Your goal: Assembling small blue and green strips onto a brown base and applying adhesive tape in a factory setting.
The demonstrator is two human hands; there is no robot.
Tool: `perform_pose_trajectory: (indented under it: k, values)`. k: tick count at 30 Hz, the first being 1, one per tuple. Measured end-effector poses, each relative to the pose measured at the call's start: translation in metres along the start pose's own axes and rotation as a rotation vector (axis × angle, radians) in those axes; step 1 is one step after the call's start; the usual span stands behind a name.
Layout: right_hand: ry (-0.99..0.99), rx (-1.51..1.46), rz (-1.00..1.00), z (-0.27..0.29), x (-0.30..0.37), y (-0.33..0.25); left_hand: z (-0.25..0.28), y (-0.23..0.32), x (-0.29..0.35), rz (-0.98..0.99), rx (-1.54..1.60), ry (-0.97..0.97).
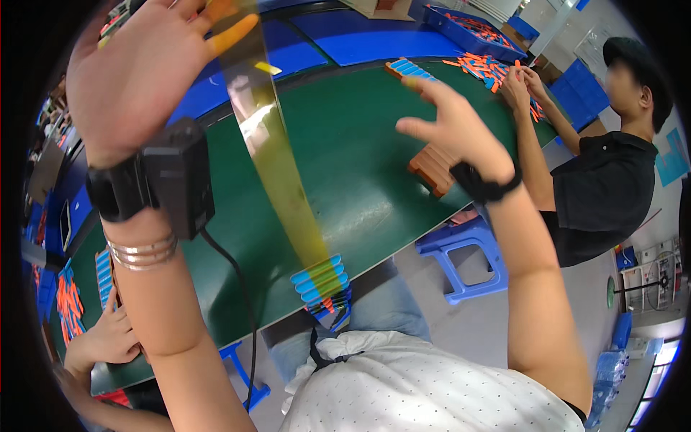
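My left hand [144,72] is raised at the upper left, its fingers closed on the upper end of a wide, see-through yellow tape strip [277,162]. The strip runs taut down to a row of blue flat pieces with rounded ends [309,288] at the table's near edge, by my lap. Orange tips show below that row. My right hand [457,119] hovers over the table's right part, thumb and forefinger apart, holding nothing. Beneath it lies a brown grooved block [434,171], partly covered by the hand. Another row of blue pieces [410,68] sits beyond it.
A person in black [604,180] handles orange pieces at the right, beside a loose pile [482,68] and a blue crate [475,29]. At the left, another person's hand [111,335] touches blue pieces. A cable [241,281] hangs from my left wrist device. A blue stool [468,252] stands right.
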State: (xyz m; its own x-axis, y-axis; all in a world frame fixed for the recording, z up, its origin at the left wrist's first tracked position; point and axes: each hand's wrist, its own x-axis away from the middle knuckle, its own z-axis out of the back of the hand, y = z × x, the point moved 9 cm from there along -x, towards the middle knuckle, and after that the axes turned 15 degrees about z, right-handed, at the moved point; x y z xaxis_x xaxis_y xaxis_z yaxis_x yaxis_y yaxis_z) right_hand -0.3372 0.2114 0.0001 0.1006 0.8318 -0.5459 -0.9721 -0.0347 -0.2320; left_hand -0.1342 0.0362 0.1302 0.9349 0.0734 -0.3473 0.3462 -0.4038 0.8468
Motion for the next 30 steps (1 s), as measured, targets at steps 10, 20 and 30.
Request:
perform_pose_trajectory:
  k: [10,20,30]
  values:
    - [-0.417,-0.025,-0.679,-0.030,-0.003,0.170,-0.019,-0.018,0.009,0.032,0.017,-0.004]
    - [-0.440,0.051,-0.284,-0.081,-0.034,0.037,-0.001,-0.016,0.032,0.092,0.066,-0.005]
    - [-0.653,0.039,0.022,-0.128,-0.053,-0.137,0.051,0.003,0.070,0.173,0.081,0.090]
